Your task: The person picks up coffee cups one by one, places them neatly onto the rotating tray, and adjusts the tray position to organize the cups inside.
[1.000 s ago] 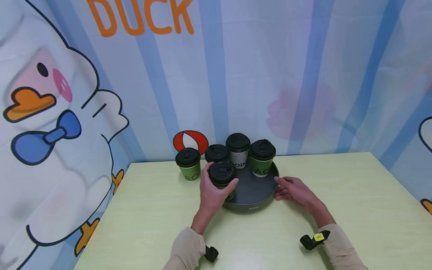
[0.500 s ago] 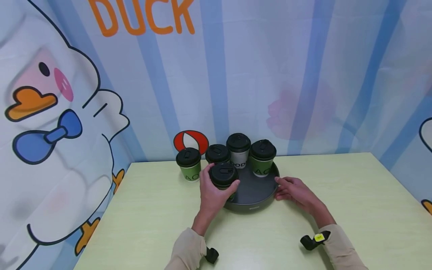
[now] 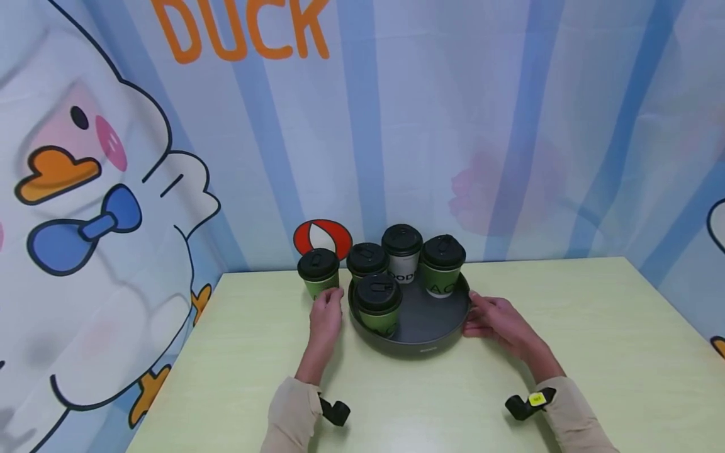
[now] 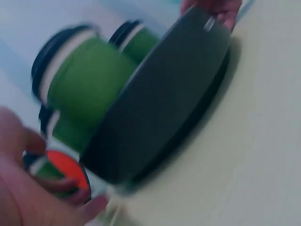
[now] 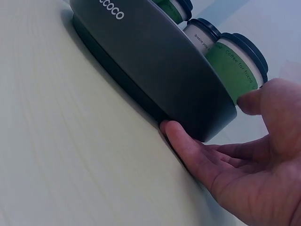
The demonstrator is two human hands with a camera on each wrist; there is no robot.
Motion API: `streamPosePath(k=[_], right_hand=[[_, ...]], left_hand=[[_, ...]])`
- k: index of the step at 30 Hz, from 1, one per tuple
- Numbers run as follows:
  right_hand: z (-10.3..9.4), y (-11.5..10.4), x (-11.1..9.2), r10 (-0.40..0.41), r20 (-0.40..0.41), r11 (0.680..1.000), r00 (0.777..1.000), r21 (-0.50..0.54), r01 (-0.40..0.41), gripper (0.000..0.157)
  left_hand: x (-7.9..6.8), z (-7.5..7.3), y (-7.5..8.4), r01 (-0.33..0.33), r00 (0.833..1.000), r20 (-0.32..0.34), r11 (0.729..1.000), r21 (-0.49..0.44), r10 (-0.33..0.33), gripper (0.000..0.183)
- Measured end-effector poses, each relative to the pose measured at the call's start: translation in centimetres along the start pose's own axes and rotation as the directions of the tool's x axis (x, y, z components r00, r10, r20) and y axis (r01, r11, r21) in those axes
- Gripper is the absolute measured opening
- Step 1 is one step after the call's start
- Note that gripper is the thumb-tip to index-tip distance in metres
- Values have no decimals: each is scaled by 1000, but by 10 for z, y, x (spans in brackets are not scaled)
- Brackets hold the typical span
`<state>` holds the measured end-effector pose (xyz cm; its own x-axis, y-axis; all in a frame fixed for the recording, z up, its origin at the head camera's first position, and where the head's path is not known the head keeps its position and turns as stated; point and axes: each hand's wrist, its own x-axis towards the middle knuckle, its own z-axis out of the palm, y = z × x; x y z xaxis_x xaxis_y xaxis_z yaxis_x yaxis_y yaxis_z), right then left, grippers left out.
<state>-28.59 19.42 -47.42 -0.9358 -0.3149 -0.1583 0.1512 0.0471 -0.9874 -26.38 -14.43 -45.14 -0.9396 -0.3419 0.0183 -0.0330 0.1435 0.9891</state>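
A round dark grey pan (image 3: 427, 324) stands on the table and bears several lidded paper coffee cups. The nearest is a green cup (image 3: 379, 308) at its left front. Behind it are another black-lidded cup (image 3: 368, 257), a white cup (image 3: 402, 255) and a green cup (image 3: 442, 267). My left hand (image 3: 325, 321) is just left of the pan with loosely bent fingers and nothing in them. It partly covers a separate green cup (image 3: 318, 267) on the table. My right hand (image 3: 501, 324) holds the pan's right side, thumb at the rim and fingertips low against the wall.
The pale table (image 3: 419, 402) extends in front and to both sides. Close behind the cups hangs a printed backdrop (image 3: 425, 126) with a cartoon duck. Each wrist wears a small black camera (image 3: 334, 412).
My left hand has let go of the front green cup, leaving it standing in the pan, and has moved left toward the separate cup. My right hand stays at the pan.
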Motion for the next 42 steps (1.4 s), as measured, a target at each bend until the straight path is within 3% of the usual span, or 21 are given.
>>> streamPosePath(k=[3,6,13,20,23,28,36,42], right_hand=[[1,1,0,20,-14,1000,1000,18,-20,65],[0,3,1,27,-5,1000,1000,16,-27,63],[-7,3,-1,13,67,1000,998,16,-15,60],[-16,1,-9,37,241,999,970,16,-42,52],[-16,-1,-9,33,227,999,973,14,-37,56],[-11,-2,-6,12,137,999,990,30,-16,58],[-16,0,-8,32,272,999,962,13,-37,49],[-17,2,-7,-3,239,998,971,58,-11,48]], left_hand=[[7,-6,-11,108,979,181,993,-39,-100,41],[11,-7,-21,123,958,270,990,-66,-101,40],[13,-5,-29,88,966,251,991,-100,-60,40],[10,-12,-24,108,953,294,989,-97,-76,43],[12,-11,-28,98,955,291,990,-106,-63,43],[14,-9,-32,87,959,278,990,-115,-52,44],[15,-10,-32,87,959,277,991,-104,-55,44],[14,-10,-33,89,959,280,990,-111,-55,44]])
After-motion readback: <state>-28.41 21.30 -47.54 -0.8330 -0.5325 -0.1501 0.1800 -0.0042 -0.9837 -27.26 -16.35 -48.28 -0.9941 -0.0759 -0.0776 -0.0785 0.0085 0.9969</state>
